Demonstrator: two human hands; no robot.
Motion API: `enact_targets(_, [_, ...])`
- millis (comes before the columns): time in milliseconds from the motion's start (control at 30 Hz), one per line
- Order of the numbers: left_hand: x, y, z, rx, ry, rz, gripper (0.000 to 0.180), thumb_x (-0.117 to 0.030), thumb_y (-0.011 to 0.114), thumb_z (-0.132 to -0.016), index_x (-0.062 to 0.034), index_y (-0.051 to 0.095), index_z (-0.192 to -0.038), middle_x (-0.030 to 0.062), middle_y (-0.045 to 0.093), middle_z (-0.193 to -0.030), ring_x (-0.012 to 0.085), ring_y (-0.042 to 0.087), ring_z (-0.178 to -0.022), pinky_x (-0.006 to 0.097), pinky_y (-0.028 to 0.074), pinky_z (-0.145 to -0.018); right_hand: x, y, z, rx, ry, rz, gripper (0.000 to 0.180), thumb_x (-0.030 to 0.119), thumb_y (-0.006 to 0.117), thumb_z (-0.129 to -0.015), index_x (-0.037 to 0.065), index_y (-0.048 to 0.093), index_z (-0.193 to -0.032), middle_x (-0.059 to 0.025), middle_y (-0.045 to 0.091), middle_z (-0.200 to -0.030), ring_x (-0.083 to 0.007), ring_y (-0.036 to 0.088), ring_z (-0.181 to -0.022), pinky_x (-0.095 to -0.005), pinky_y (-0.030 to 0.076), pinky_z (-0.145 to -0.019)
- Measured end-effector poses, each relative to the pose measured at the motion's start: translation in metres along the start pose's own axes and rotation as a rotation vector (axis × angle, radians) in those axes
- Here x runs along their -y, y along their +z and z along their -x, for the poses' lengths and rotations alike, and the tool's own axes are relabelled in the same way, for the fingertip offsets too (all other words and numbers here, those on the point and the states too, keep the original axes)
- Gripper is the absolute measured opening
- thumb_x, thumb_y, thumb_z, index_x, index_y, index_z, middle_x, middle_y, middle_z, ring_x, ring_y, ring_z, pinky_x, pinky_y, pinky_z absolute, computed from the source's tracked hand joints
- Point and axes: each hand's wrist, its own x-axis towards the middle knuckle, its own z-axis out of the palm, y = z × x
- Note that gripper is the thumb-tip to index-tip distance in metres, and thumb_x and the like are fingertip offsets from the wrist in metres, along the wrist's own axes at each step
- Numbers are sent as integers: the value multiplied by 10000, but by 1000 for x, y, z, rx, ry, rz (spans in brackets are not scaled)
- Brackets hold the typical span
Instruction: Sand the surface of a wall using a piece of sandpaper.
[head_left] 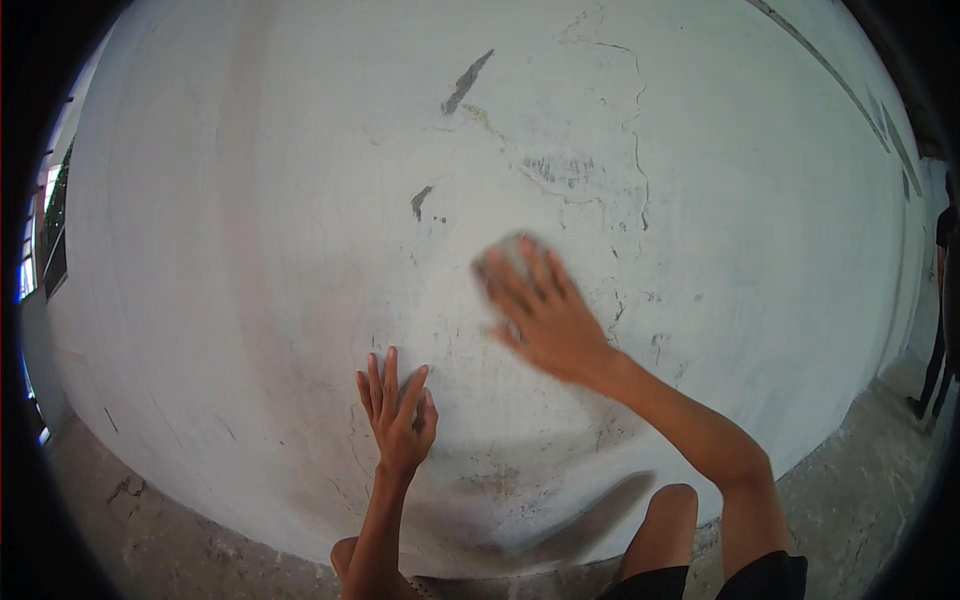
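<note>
Head view shows two bare hands at one pale wall [300, 200], which bulges with the lens and fills most of the frame. The left hand [400, 412] is open, fingers spread and pointing up, set against the lower part of the wall; whether its palm touches is hard to judge. The right hand [545, 315], higher and further right, lies flat over one greyish pad [511, 250], which sits between the fingers and the wall. Both are blurred, and most of the pad is covered, so I cannot tell whether it is gripped or only pressed, nor its exact shape.

Above the hands are two larger dark patches, an upper one [468, 82] and a lower one [421, 203], plus one scuffed area [558, 171] and one long, thin crack [637, 140]. Smaller marks are too many and faint to count.

Two knees show at the bottom: the right knee [672, 515] plainly, the left knee [342, 553] mostly behind the forearm. One other person [940, 350], at the right rim, is cut off and dim.
</note>
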Motion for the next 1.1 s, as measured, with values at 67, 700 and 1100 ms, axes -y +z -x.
enact_targets(67, [-3,-5,-3,-12,-2,-2,433,-32,676,-832,-110,690,-1258,179,426,-1569,409,262,-1513,564,113,-1242,8,4,15,76,-163,-33,676,494,447,-1044,107,317,-1583,-122,159,-1689,-406,153,-1540,-548,199,-1234])
enact_targets(700, [-207,-111,-99,99,322,2446,245,-189,799,-872,37,747,-952,162,725,-951,286,660,-898,400,558,-804,-21,-10,-31,-105,69,-20,591,460,427,-1062,84,425,-1519,-117,219,-1671,-410,147,-1538,-559,161,-1248])
enact_targets(1100, [-232,-102,-106,-196,236,2344,196,-175,793,-893,-12,685,-898,110,658,-834,218,656,-780,310,558,-688,-22,6,-31,-123,56,-12,593,462,438,-1059,96,418,-1526,-117,242,-1663,-417,172,-1529,-569,161,-1245])
